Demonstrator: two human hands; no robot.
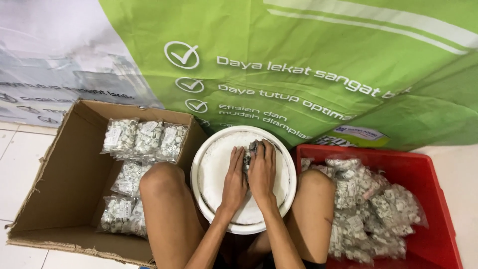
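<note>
At frame centre I see my left hand [234, 180] and right hand [262, 172], fingers curled, gripping one crinkled clear bag of small white fittings [250, 148] inside the round white plastic bucket [201, 164].

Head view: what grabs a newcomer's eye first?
Both hands, left hand and right hand, press on a small grey packet over the round white plastic bucket at centre. An open brown cardboard box sits left, a red plastic crate right, both holding clear bagged fittings.
</note>
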